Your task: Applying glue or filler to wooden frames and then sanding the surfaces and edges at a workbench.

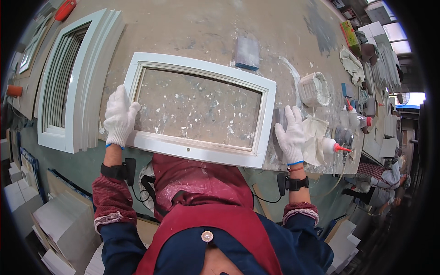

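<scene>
Two hands, your left hand (121, 114) and your right hand (292, 135), were gloved in white knit and placed at opposite ends of a white rectangular frame (206, 154). The frame lay flat on the surface (206, 27) directly in front of you, its long side toward you. Your left hand was open, thumb spread from extended fingers, set against the left rail without closing around it. Your right hand was just beyond the right rail, fingers extended, at a grey block (279, 117); whether it gripped the block could not be determined. Further right were a pale cloth (314, 135) and a red-nozzled bottle (329, 145). Stacked frames (79, 82) stood at far left.
</scene>
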